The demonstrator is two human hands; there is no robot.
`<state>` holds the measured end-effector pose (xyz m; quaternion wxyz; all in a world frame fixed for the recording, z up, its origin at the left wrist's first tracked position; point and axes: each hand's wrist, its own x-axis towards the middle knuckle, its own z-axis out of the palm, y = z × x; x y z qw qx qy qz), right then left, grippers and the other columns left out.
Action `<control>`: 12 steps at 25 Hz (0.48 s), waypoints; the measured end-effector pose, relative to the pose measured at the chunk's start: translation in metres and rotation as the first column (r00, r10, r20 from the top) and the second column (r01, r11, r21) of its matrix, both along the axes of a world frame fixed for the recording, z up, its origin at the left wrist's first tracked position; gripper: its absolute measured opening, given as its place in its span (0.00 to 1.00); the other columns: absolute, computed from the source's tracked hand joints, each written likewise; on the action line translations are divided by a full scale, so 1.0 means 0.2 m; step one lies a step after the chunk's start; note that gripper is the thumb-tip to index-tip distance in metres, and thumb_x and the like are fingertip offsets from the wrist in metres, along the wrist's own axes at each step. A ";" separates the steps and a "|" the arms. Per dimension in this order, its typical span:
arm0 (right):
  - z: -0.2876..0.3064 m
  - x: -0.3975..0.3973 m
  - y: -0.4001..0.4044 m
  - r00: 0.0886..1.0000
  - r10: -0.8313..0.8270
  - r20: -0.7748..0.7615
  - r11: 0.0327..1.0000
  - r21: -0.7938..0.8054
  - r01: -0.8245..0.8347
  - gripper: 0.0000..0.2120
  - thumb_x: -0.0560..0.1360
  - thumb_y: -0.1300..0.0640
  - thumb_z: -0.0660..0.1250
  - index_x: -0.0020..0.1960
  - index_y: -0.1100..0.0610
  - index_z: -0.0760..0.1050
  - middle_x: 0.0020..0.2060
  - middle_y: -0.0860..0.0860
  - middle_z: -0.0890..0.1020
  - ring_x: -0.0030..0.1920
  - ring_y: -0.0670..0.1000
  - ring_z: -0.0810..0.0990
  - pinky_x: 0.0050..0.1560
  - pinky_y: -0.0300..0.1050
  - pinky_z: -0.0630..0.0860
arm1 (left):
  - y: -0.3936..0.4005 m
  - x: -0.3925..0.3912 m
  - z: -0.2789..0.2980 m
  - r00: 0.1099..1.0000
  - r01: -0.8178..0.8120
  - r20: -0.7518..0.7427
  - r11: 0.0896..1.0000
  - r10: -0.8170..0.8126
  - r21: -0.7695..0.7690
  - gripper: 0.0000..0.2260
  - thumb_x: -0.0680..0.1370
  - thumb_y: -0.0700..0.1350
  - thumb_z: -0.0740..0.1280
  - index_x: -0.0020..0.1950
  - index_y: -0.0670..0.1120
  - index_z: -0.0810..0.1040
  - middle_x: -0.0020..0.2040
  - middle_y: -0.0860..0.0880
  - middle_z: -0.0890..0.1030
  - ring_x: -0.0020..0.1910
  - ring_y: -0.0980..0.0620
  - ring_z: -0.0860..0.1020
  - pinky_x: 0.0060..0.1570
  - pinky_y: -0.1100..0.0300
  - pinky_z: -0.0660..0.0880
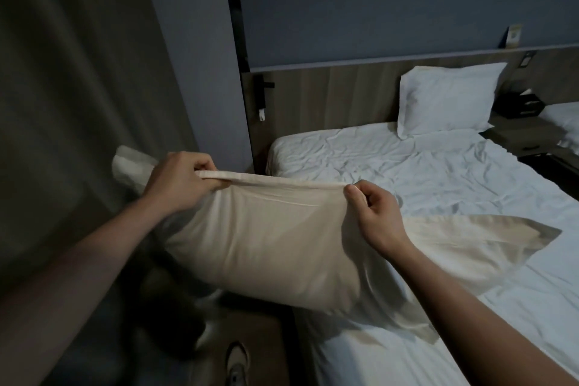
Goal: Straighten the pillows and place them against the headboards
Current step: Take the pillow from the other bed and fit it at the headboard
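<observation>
Both hands are up on the cream pillow (260, 241), which hangs in the air over the near corner of the bed (438, 185), partly over the floor beside it. The left hand (180, 180) has its fingers curled round the top hem, a firm grip on the cloth. The right hand (374, 213) pinches the same hem further along between thumb and fingers.

The danger, as I judge it: they are holding only the case, not the filling. A hard shake could let the stuffing slump to the bottom, or pull the hem out of that light right-hand pinch, and the left end would swing toward the floor. The loose flap trailing onto the sheet at the right could also fold under when the pillow is set down, leaving it lumpy.

The second pillow (448, 97) already leans upright against the wooden headboard (329, 94), on the far side. The space beside it looks open for this one.

Hard to read: the room is dim, the pillow's lower left end blurs into shadow, and something pale behind the left hand is smeared. A shoe shows below, the floor is murky, and a neighbouring bed is cut off at the right edge.
</observation>
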<state>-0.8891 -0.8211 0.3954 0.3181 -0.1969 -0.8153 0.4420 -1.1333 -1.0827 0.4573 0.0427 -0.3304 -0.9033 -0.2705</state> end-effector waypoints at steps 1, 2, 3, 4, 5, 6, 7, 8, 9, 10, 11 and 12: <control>0.00 -0.07 0.03 1.000 -0.008 0.007 1.000 0.006 0.008 0.21 0.83 0.56 0.66 0.35 0.64 0.67 0.28 0.53 0.66 0.31 0.45 0.65 0.34 0.43 0.64 | 0.03 -0.09 -0.01 1.000 0.011 0.003 1.000 -0.011 -0.027 0.11 0.69 0.57 0.81 0.35 0.53 0.83 0.32 0.56 0.82 0.36 0.54 0.81 0.39 0.51 0.78; 0.00 -0.16 0.07 1.000 -0.017 0.012 1.000 0.013 0.017 0.21 0.83 0.56 0.66 0.34 0.63 0.66 0.28 0.51 0.66 0.31 0.44 0.65 0.34 0.42 0.64 | 0.08 -0.19 -0.02 1.000 0.022 0.008 0.999 -0.021 -0.046 0.11 0.69 0.57 0.80 0.35 0.53 0.83 0.32 0.55 0.83 0.36 0.53 0.81 0.39 0.51 0.78; 0.00 -0.24 0.11 1.000 -0.024 0.014 1.000 0.021 0.023 0.21 0.83 0.57 0.66 0.34 0.62 0.65 0.28 0.48 0.65 0.31 0.44 0.64 0.34 0.41 0.63 | 0.11 -0.28 -0.05 1.000 0.028 0.015 0.998 -0.027 -0.048 0.11 0.70 0.57 0.79 0.35 0.54 0.83 0.32 0.55 0.83 0.36 0.54 0.81 0.39 0.51 0.78; 0.00 -0.31 0.14 0.999 -0.028 0.017 0.999 0.031 0.027 0.22 0.82 0.57 0.67 0.33 0.61 0.64 0.28 0.47 0.64 0.31 0.43 0.63 0.33 0.41 0.63 | 0.15 -0.37 -0.07 0.999 0.035 0.026 0.999 -0.034 -0.035 0.10 0.70 0.57 0.78 0.36 0.54 0.83 0.33 0.56 0.83 0.37 0.54 0.81 0.40 0.52 0.78; -0.01 -0.39 0.18 0.999 -0.034 0.021 0.999 0.039 0.034 0.22 0.82 0.57 0.67 0.33 0.60 0.64 0.28 0.47 0.64 0.31 0.43 0.63 0.33 0.40 0.63 | 0.20 -0.46 -0.10 0.998 0.049 0.040 0.999 -0.048 -0.018 0.09 0.71 0.57 0.78 0.37 0.54 0.83 0.33 0.56 0.83 0.37 0.55 0.81 0.40 0.52 0.79; -0.02 -0.46 0.22 0.999 -0.043 0.030 0.998 0.038 0.042 0.22 0.82 0.57 0.67 0.33 0.61 0.64 0.28 0.47 0.65 0.31 0.43 0.63 0.33 0.41 0.63 | 0.24 -0.55 -0.12 0.996 0.073 0.055 0.997 -0.072 -0.006 0.09 0.72 0.57 0.77 0.37 0.54 0.83 0.34 0.56 0.84 0.37 0.56 0.81 0.40 0.52 0.79; -0.03 -0.54 0.26 0.998 -0.053 0.042 0.998 0.035 0.051 0.21 0.82 0.56 0.67 0.34 0.62 0.66 0.29 0.49 0.65 0.31 0.43 0.64 0.33 0.43 0.64 | 0.29 -0.65 -0.14 0.992 0.100 0.070 0.995 -0.100 0.003 0.09 0.72 0.56 0.77 0.37 0.54 0.83 0.34 0.56 0.84 0.36 0.57 0.81 0.40 0.52 0.78; -0.04 -0.61 0.30 0.996 -0.067 0.056 0.997 0.035 0.065 0.21 0.82 0.55 0.67 0.35 0.63 0.68 0.28 0.51 0.67 0.32 0.44 0.65 0.34 0.45 0.65 | 0.33 -0.75 -0.15 0.989 0.125 0.082 0.992 -0.125 0.011 0.09 0.73 0.56 0.77 0.37 0.54 0.83 0.34 0.55 0.84 0.36 0.57 0.81 0.40 0.52 0.78; -0.06 -0.67 0.34 0.993 -0.088 0.073 0.996 0.038 0.085 0.20 0.82 0.54 0.67 0.36 0.63 0.70 0.29 0.55 0.69 0.32 0.45 0.66 0.35 0.48 0.67 | 0.38 -0.83 -0.16 0.984 0.147 0.100 0.989 -0.148 0.013 0.09 0.73 0.55 0.77 0.37 0.53 0.83 0.34 0.55 0.84 0.36 0.57 0.81 0.40 0.52 0.78; -0.08 -0.72 0.36 0.990 -0.115 0.084 0.993 0.040 0.112 0.20 0.82 0.52 0.67 0.36 0.64 0.71 0.30 0.59 0.72 0.32 0.45 0.67 0.35 0.50 0.69 | 0.43 -0.90 -0.17 0.978 0.172 0.115 0.985 -0.172 0.014 0.09 0.73 0.56 0.76 0.37 0.53 0.83 0.34 0.55 0.84 0.36 0.57 0.81 0.40 0.52 0.78; -0.09 -0.77 0.39 0.986 -0.142 0.089 0.989 0.048 0.138 0.20 0.82 0.52 0.67 0.37 0.64 0.72 0.31 0.62 0.73 0.32 0.45 0.68 0.35 0.50 0.69 | 0.48 -0.98 -0.17 0.973 0.198 0.118 0.980 -0.199 0.019 0.09 0.74 0.56 0.76 0.37 0.53 0.83 0.34 0.55 0.84 0.37 0.58 0.81 0.40 0.53 0.78; -0.11 -0.83 0.42 0.981 -0.165 0.099 0.986 0.048 0.161 0.20 0.83 0.52 0.67 0.37 0.64 0.72 0.32 0.63 0.74 0.31 0.45 0.67 0.34 0.48 0.68 | 0.54 -1.06 -0.18 0.967 0.224 0.121 0.974 -0.225 0.024 0.09 0.73 0.55 0.76 0.37 0.53 0.83 0.35 0.55 0.84 0.37 0.58 0.82 0.40 0.53 0.78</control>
